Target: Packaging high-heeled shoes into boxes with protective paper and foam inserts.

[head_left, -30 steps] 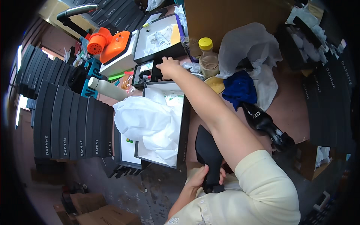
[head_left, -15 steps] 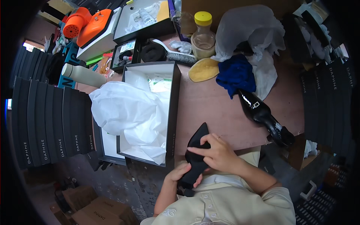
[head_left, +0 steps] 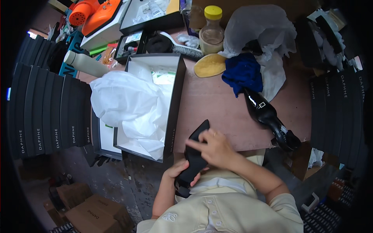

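A black pointed shoe (head_left: 195, 163) is held over the table's near edge, toe pointing away from me and its heel end close to my shirt. Its flat, matte underside seems to face up. My left hand (head_left: 178, 171) is closed round the shoe's rear half, thumb on the near side and fingertips showing beyond the other edge. Above the front half lies my right hand (head_left: 218, 148), its fingers stretched out over the surface and slightly blurred. Another black shoe (head_left: 261, 110), glossy with a square buckle, lies at the right, its toe by a blue cloth (head_left: 243, 73).
Left of the shoe stands an open box (head_left: 176, 105) with white tissue paper (head_left: 128, 97). Behind are a brush (head_left: 186, 50), a yellow pad (head_left: 210, 65) and a yellow-lidded jar (head_left: 213, 33). Stacked dark boxes (head_left: 37, 112) flank the left; more boxes (head_left: 334, 116) stand at the right.
The view has shifted a little. My right hand's fingers have moved over the shoe's underside, while my left hand keeps its hold on the shoe.
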The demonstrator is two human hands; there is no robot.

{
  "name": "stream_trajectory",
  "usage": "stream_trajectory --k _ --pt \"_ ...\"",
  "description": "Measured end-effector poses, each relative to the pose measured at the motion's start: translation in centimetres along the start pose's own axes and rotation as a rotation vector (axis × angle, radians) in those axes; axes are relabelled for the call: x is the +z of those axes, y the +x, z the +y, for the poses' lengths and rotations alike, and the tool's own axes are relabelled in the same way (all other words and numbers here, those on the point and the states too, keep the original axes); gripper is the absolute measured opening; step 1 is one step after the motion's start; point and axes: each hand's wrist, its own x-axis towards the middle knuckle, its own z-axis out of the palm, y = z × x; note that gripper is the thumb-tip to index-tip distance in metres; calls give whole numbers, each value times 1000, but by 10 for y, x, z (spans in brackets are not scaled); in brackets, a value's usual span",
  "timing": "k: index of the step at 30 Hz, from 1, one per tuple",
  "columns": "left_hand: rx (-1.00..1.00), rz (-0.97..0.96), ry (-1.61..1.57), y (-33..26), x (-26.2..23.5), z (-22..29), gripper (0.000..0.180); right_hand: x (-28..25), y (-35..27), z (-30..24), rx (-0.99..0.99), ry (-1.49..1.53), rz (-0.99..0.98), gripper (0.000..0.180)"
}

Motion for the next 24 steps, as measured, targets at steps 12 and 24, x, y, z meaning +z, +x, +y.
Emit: stream_trajectory --k 12,24 --pt "30 -72 97 12 -20 -10 76 -75 114 19 92 92 501 59" --pt "-9 -69 51 6 -23 -9 79 -15 318 110 163 -526 -258 31"
